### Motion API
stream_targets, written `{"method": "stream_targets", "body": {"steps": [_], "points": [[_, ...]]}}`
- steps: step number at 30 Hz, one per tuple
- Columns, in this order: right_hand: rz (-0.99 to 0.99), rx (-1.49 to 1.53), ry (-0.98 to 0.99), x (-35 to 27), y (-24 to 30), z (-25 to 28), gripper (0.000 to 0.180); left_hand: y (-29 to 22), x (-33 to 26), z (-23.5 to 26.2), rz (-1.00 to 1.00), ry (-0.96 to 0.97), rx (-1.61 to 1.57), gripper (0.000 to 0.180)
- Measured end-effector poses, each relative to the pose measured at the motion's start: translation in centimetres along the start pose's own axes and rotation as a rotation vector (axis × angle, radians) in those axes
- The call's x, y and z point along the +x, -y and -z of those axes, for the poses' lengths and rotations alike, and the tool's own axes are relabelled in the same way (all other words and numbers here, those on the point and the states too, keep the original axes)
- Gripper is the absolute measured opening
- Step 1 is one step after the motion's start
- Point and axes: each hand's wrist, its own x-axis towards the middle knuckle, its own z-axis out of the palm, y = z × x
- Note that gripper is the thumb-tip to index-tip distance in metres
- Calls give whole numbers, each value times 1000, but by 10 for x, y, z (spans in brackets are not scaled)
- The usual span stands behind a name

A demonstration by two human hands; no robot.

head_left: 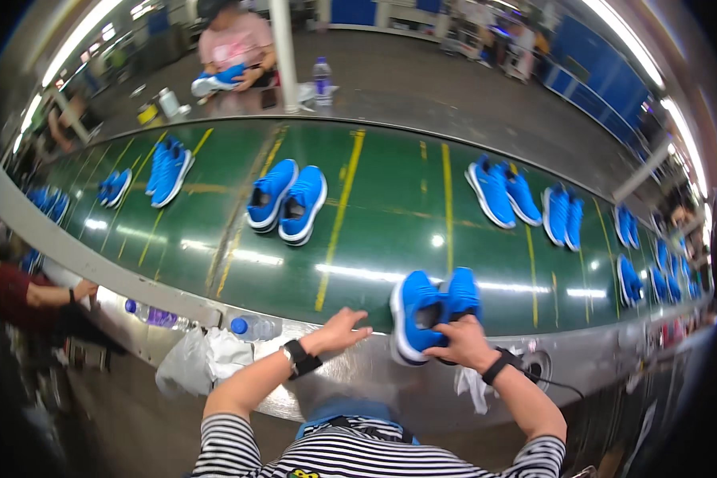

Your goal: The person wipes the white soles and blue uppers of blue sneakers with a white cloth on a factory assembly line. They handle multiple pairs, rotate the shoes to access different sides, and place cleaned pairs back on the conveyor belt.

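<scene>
A pair of blue shoes with white soles point(422, 315) rests at the near edge of the green conveyor belt point(390, 215). My right hand point(460, 342) grips the heel end of this pair, fingers wrapped over the collar. My left hand point(338, 331) lies flat and open on the metal rim point(358, 374) of the belt, just left of the pair, holding nothing. Both wrists wear dark bands.
More blue pairs ride the belt: one in the middle point(288, 203), others at the left point(167, 171) and right point(502, 191). Plastic bottles point(255, 327) and a white bag point(195, 358) lie on the rim. A person across the belt point(235, 48) holds a shoe; another sits at left point(24, 295).
</scene>
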Motion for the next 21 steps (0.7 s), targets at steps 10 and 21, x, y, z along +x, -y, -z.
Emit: {"method": "stream_targets", "body": {"steps": [10, 21], "points": [[-642, -101, -114, -20, -168, -27, 50, 102, 76, 179, 538, -107, 807, 72], [-658, 296, -379, -54, -76, -43, 38, 151, 114, 200, 588, 35, 966, 70]]}}
